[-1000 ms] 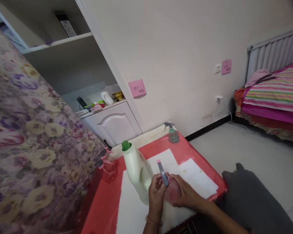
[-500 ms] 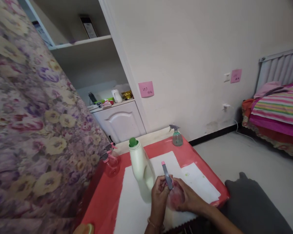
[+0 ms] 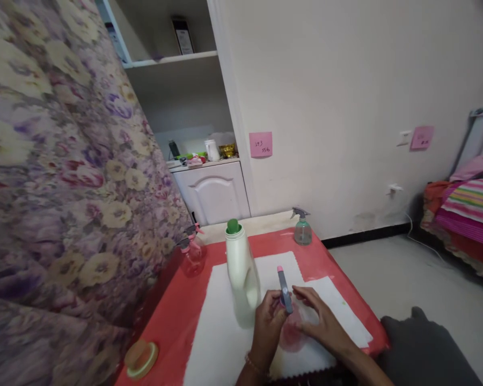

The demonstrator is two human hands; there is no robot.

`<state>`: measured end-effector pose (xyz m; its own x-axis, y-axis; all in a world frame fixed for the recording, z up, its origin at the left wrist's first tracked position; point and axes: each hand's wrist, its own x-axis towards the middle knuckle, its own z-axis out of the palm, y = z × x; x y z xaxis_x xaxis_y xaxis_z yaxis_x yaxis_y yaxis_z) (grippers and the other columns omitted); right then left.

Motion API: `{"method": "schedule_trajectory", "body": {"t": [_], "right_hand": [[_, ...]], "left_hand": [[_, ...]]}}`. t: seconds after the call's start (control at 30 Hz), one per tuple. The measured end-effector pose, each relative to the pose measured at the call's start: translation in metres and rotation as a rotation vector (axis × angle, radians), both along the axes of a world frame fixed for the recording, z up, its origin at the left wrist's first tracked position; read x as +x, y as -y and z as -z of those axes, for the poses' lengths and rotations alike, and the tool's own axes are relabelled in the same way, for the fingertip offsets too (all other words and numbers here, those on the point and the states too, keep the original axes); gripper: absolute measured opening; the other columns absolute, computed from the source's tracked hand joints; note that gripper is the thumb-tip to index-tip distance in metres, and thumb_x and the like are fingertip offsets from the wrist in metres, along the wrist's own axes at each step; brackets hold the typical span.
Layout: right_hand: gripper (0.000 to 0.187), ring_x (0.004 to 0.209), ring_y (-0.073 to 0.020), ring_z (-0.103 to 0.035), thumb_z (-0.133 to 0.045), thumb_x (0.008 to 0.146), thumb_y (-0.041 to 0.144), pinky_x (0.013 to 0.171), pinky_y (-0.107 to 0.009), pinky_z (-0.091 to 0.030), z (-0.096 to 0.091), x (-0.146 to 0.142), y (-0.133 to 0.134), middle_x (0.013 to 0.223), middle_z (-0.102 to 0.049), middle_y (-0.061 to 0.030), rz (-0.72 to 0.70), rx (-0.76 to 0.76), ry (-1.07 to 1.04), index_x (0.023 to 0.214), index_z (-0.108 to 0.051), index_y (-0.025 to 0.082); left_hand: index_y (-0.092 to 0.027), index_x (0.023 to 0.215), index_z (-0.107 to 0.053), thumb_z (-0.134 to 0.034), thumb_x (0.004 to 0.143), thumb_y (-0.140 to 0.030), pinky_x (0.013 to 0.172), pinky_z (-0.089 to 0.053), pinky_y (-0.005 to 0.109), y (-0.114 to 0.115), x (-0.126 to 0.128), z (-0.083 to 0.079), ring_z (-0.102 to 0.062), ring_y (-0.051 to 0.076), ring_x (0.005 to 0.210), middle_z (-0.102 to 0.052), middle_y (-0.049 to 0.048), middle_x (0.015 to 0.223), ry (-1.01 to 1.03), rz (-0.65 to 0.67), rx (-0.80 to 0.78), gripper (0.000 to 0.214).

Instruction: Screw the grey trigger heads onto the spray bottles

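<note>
A pink see-through spray bottle (image 3: 292,331) stands close in front of me on white sheets, its grey trigger head (image 3: 284,292) tipped with a pink nozzle pointing away from me. My left hand (image 3: 269,320) is closed around the neck just below the head. On the other side, my right hand (image 3: 320,321) is curved beside the bottle with thumb and fingers apart; whether the thumb touches the bottle I cannot tell. To the left of my hands rises a large pale green jug (image 3: 241,273) with a green cap (image 3: 233,226) at its mouth.
Pink spray bottles (image 3: 191,254) stand at the table's left side, a green one (image 3: 303,231) at the far right corner. An orange-and-cream round object (image 3: 141,359) lies near left on the red table (image 3: 167,316). A floral curtain (image 3: 64,214) hangs at the left; a dark grey seat (image 3: 422,348) is at right.
My right hand has loosened from the bottle and its fingers have spread. My left hand keeps its grip at the neck. The view has swung left, showing more of the round object.
</note>
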<state>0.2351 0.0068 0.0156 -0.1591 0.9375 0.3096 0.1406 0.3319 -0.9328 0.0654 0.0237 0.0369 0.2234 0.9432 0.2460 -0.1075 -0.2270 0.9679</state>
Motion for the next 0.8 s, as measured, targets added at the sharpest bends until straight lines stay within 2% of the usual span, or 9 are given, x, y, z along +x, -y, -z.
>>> {"method": "schedule_trajectory", "body": {"t": [0.07, 0.17, 0.23, 0.3, 0.37, 0.5, 0.6, 0.7, 0.8], "right_hand": [[0.041, 0.105, -0.0243, -0.056, -0.062, 0.083, 0.031, 0.096, -0.041, -0.043, -0.021, 0.001, -0.002, 0.114, -0.057, -0.0076, 0.007, 0.069, 0.028, 0.123, -0.057, 0.024], [0.025, 0.088, -0.0202, -0.054, -0.061, 0.083, 0.026, 0.082, -0.034, -0.045, -0.044, -0.004, -0.006, 0.096, -0.055, -0.0033, -0.025, 0.116, 0.055, 0.108, -0.065, 0.024], [0.016, 0.082, -0.0185, -0.051, -0.063, 0.081, 0.024, 0.076, -0.031, -0.044, -0.052, -0.008, -0.009, 0.09, -0.052, -0.0014, -0.042, 0.104, 0.084, 0.096, -0.067, 0.024], [0.005, 0.078, -0.0173, -0.048, -0.064, 0.08, 0.024, 0.071, -0.029, -0.042, -0.055, -0.012, -0.011, 0.086, -0.049, -0.0001, -0.057, 0.086, 0.115, 0.084, -0.067, 0.022], [0.007, 0.075, -0.0166, -0.046, -0.064, 0.081, 0.024, 0.067, -0.028, -0.04, -0.055, -0.013, -0.012, 0.082, -0.046, 0.0006, -0.066, 0.077, 0.129, 0.075, -0.065, 0.021], [0.007, 0.077, -0.017, -0.047, -0.061, 0.082, 0.022, 0.067, -0.027, -0.04, -0.053, -0.015, -0.013, 0.083, -0.047, 0.0001, -0.101, 0.077, 0.103, 0.076, -0.065, 0.02], [0.005, 0.077, -0.0172, -0.048, -0.061, 0.081, 0.019, 0.069, -0.027, -0.04, -0.052, -0.016, -0.012, 0.083, -0.049, 0.0004, -0.103, 0.075, 0.077, 0.079, -0.065, 0.021], [0.008, 0.079, -0.0177, -0.05, -0.062, 0.08, 0.018, 0.071, -0.028, -0.04, -0.05, -0.016, -0.012, 0.083, -0.051, 0.0006, -0.097, 0.056, 0.064, 0.086, -0.066, 0.022], [0.007, 0.08, -0.0181, -0.05, -0.062, 0.08, 0.018, 0.072, -0.028, -0.04, -0.048, -0.016, -0.012, 0.082, -0.052, 0.0007, -0.092, 0.059, 0.046, 0.085, -0.066, 0.021]], "left_hand": [[-0.018, 0.094, -0.063, -0.068, 0.078, -0.027, 0.084, -0.049, 0.031, 0.0, 0.001, -0.001, -0.065, 0.02, 0.091, -0.071, 0.0049, 0.094, 0.014, 0.0, 0.012, 0.019], [-0.019, 0.094, -0.059, -0.069, 0.075, -0.026, 0.083, -0.05, 0.031, 0.002, 0.004, -0.002, -0.066, 0.021, 0.091, -0.07, 0.0054, 0.094, 0.065, -0.024, -0.005, 0.022], [-0.02, 0.099, -0.055, -0.068, 0.075, -0.024, 0.087, -0.05, 0.033, 0.004, 0.006, -0.002, -0.066, 0.022, 0.095, -0.07, 0.0064, 0.098, 0.113, -0.025, -0.031, 0.027], [-0.022, 0.105, -0.05, -0.066, 0.077, -0.021, 0.092, -0.049, 0.036, 0.006, 0.007, -0.003, -0.066, 0.023, 0.1, -0.07, 0.0076, 0.104, 0.128, -0.019, -0.042, 0.033], [-0.022, 0.109, -0.048, -0.064, 0.079, -0.019, 0.094, -0.048, 0.038, 0.008, 0.006, -0.003, -0.066, 0.023, 0.103, -0.07, 0.0086, 0.108, 0.097, -0.015, -0.04, 0.034], [-0.023, 0.12, -0.051, -0.065, 0.079, -0.019, 0.099, -0.046, 0.039, 0.014, -0.004, -0.005, -0.061, 0.025, 0.114, -0.066, 0.0108, 0.121, -0.037, 0.005, -0.024, 0.043], [-0.024, 0.127, -0.054, -0.065, 0.08, -0.024, 0.106, -0.04, 0.038, 0.018, -0.017, -0.013, -0.054, 0.025, 0.123, -0.059, 0.0105, 0.131, -0.172, -0.052, 0.022, 0.048], [-0.023, 0.115, -0.065, -0.057, 0.087, -0.032, 0.098, -0.044, 0.035, 0.02, -0.025, -0.033, -0.059, 0.024, 0.11, -0.065, 0.0095, 0.115, -0.278, -0.165, 0.079, 0.031], [-0.021, 0.104, -0.069, -0.057, 0.086, -0.038, 0.086, -0.046, 0.031, 0.016, -0.021, -0.056, -0.062, 0.022, 0.095, -0.067, 0.0068, 0.099, -0.306, -0.148, 0.053, 0.027]]}}
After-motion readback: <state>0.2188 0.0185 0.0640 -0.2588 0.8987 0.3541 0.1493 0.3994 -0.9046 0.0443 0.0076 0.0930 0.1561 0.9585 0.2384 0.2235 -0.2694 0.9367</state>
